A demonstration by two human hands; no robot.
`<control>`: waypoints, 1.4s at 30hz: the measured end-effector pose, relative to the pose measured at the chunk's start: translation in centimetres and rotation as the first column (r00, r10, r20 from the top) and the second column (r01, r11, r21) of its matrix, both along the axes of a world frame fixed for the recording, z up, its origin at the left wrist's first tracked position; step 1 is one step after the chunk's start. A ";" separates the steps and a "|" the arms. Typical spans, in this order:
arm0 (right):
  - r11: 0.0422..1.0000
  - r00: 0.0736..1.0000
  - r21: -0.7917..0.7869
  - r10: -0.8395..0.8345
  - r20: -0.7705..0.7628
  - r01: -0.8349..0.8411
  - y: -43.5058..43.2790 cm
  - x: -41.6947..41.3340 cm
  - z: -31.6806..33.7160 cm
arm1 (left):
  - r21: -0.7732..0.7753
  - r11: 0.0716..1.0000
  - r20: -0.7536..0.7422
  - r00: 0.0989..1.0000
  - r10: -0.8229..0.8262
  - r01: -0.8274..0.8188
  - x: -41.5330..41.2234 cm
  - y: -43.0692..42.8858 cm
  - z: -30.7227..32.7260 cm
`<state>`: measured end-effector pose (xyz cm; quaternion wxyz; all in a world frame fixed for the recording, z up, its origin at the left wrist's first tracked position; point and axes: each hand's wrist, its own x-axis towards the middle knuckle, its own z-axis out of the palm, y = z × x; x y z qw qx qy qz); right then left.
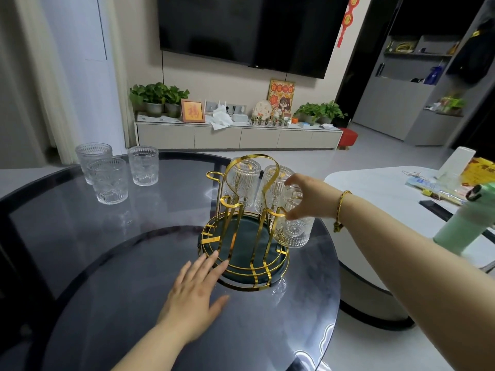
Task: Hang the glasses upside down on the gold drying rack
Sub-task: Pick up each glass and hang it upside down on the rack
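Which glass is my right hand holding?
The right hand holds the inverted glass on the rack's right side; two others hang behind it untouched, and three stand upright far left.

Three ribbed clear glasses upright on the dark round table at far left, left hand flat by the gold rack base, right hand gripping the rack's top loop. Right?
Not quite. Head view: the right hand grips an inverted ribbed clear glass on the gold wire drying rack, not its top loop. The rest holds.
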<state>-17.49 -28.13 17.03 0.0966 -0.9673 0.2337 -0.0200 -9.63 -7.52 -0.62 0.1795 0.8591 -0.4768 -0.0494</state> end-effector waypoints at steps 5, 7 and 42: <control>0.999 0.999 -0.029 -0.025 -0.022 0.024 0.2 -0.5 -0.2 | 0.019 1.000 -0.033 0.999 -0.009 0.009 0.0 0.1 0.2; 0.996 0.999 -0.081 -0.038 -0.015 0.037 0.4 -0.9 0.0 | 0.038 0.999 -0.068 0.997 -0.022 0.025 -0.1 0.2 0.4; 0.703 0.853 0.699 -0.281 0.439 -0.128 19.2 33.8 -16.2 | -0.015 0.872 0.062 0.870 0.489 -0.489 15.0 13.6 -1.3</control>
